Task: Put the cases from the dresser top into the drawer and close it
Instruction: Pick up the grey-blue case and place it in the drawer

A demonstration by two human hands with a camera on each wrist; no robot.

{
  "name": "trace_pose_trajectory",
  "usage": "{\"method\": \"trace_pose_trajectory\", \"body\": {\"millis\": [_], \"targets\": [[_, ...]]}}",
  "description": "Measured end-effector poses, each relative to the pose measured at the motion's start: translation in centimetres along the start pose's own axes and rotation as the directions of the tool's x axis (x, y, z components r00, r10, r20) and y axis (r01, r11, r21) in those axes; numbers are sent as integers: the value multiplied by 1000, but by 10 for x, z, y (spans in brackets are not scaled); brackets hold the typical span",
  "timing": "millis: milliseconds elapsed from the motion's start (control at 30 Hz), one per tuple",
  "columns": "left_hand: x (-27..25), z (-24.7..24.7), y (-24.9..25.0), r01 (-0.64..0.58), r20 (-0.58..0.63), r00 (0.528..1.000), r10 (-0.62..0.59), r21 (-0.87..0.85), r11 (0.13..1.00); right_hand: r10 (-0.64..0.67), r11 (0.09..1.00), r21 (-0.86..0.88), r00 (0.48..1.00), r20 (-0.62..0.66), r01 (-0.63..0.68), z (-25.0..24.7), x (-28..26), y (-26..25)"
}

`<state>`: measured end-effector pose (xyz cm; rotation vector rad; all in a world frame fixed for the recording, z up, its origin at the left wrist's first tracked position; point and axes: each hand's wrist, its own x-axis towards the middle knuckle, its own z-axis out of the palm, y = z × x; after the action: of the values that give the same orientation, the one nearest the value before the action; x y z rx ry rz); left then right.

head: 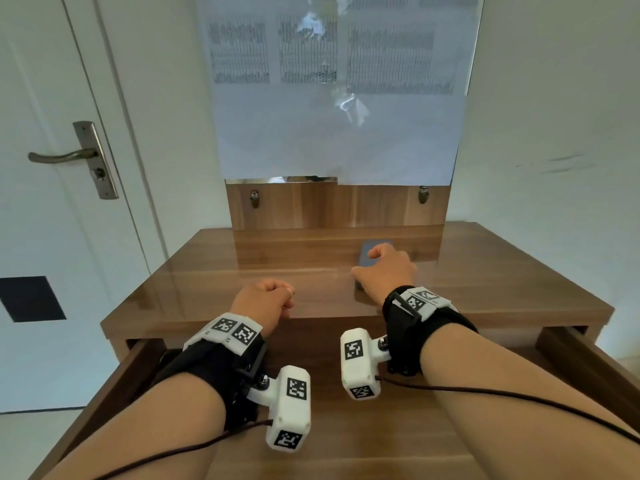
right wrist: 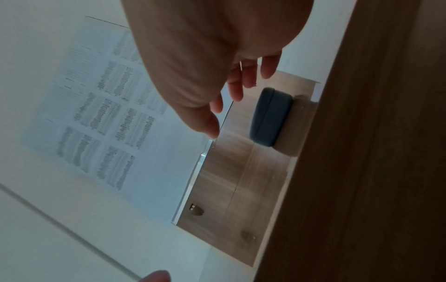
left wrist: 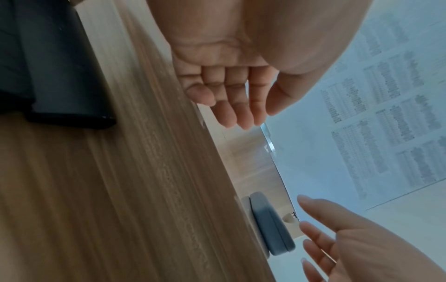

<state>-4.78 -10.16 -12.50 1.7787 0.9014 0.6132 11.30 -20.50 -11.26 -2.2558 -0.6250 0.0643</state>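
Right grip (head: 384, 271) hovers spread over the blue case (head: 369, 251) on the desk (head: 207, 271) — left grip (head: 266, 301) slack, empty; only its wrist view shows a black case (left wrist: 70, 76).

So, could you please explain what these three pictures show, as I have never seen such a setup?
There is no robot: a person works bare-handed, filmed from the head and from each wrist. The head view looks down at a wooden dresser top with its drawer pulled open. The wrist views look along each hand. One blue-grey case lies on the dresser top. The right hand reaches over it with fingers open, not gripping it. The left hand is loosely curled and holds nothing.
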Motion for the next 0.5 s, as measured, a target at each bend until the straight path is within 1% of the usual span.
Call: {"method": "trace_pose_trajectory", "body": {"millis": [67, 133, 300, 400, 500], "targets": [[4, 8, -1, -7, 6, 1000, 7, 4, 1000, 31, 999, -44, 999, -8, -31, 0, 8, 4], [9, 14, -2, -8, -5, 1000, 9, 15, 1000, 32, 996, -83, 999, 7, -31, 1, 17, 8], [23, 14, -9, 14, -89, 996, -12, 26, 1000, 46, 989, -145, 991, 126, -28, 8, 31, 9], [29, 15, -13, 35, -86, 996, -32, 42, 999, 45, 989, -147, 983, 176, -19, 15, 35, 8], [32, 17, -15, 36, -75, 997, -31, 62, 997, 42, 981, -194, 985, 167, -9, 23, 35, 8]]}}
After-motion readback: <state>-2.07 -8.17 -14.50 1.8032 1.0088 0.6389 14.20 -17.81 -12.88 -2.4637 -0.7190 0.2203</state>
